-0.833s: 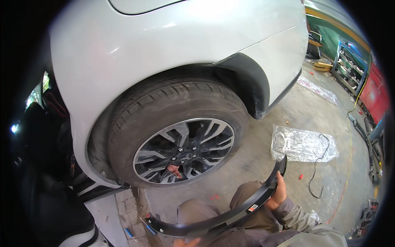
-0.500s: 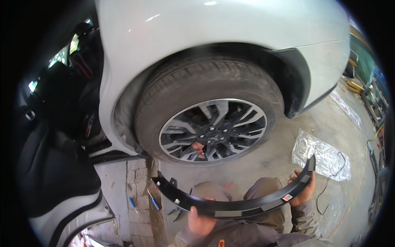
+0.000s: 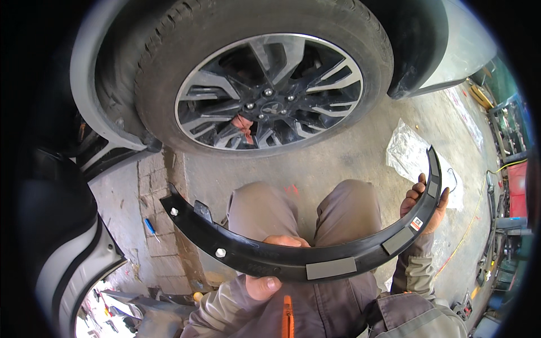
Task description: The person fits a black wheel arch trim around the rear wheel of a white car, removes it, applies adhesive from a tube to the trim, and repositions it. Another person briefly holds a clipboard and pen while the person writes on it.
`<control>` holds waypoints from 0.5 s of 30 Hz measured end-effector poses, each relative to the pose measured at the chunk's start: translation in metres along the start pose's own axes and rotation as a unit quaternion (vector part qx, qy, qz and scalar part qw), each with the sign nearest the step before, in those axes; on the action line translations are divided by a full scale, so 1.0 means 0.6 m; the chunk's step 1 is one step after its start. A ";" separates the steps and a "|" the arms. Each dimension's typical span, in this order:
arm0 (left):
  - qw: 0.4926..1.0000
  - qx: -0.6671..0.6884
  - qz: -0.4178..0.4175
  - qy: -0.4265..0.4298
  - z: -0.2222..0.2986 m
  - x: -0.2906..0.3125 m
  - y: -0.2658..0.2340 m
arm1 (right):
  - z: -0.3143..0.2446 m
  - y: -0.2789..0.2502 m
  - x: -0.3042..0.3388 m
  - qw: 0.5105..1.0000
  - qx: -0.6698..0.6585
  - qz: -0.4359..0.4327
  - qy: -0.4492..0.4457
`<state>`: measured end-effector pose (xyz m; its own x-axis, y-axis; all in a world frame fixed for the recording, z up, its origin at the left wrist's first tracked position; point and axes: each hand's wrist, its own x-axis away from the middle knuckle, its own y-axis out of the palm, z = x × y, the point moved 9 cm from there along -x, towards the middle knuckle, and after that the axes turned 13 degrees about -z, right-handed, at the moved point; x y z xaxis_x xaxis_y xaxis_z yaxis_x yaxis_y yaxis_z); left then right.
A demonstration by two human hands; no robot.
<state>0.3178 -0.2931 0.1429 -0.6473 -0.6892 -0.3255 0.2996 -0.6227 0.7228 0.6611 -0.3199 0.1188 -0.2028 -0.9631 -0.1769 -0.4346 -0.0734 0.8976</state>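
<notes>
Now the black curved trim (image 3: 293,258), held on the person's side of the wheel (image 3: 274,109), had rolled its inner face further up, which I judged left its fittings easier to inspect. The left hand (image 3: 263,287) clasped it below the wheel; the right hand (image 3: 435,222) cradled the end rightward of the wheel. I counted two white clips (image 3: 220,253), three grey pads (image 3: 331,268).

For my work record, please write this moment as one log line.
left hand: holds curved black trim, left of middle; right hand: holds it near right end; two white clips: on trim; wheel: ahead
</notes>
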 end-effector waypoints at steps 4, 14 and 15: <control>0.996 -0.026 0.035 -0.075 -0.022 0.021 -0.008 | 0.006 0.003 0.020 0.999 0.031 0.006 0.018; 0.801 -0.435 0.408 -0.051 0.219 0.291 -0.151 | 0.013 -0.084 0.056 0.976 0.107 0.188 -0.001; 0.729 -0.453 0.512 0.036 0.296 0.370 -0.162 | 0.016 -0.086 0.057 0.969 0.130 0.210 0.006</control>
<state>0.0203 -0.3195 0.1086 0.2705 -0.9616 0.0473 0.9607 0.2664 -0.0784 0.6685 -0.3465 0.0625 -0.4001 -0.8972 0.1872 -0.5234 0.3913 0.7569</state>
